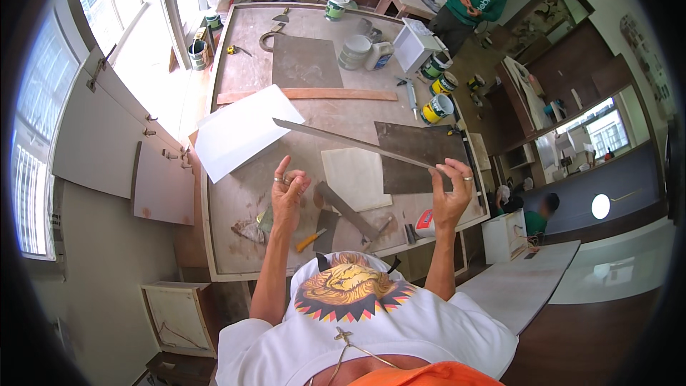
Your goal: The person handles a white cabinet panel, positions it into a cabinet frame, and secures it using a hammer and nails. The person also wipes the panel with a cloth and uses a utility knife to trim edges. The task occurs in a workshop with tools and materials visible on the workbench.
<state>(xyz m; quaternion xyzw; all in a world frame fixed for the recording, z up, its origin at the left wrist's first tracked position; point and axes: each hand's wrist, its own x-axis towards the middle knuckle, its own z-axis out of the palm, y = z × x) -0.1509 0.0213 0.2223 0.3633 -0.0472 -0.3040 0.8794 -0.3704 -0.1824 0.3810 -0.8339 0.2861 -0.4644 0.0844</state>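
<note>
My right hand [453, 191] is raised over the right side of the worktable [286, 260], pinching one end of a long thin grey-brown strip [350, 143]. From there the strip slants up and left, its far end in the air beside a white sheet [243, 131]. Held up near the table's front is my left hand [288, 187], empty, with the index finger stretched out and the others partly bent. Between my hands lie a cream sheet [355, 177] and a dark strip [348, 209]. A dark brown panel [421, 154] is under the held strip's right part.
A yellow-handled knife [310, 241] lies near the front edge. Paint cans [436, 109] line the right edge, near a caulking gun [409, 96]. Toward the back are a wooden strip [329, 93] and a white bucket [354, 52]. A person [473, 0] in green stands at the back right.
</note>
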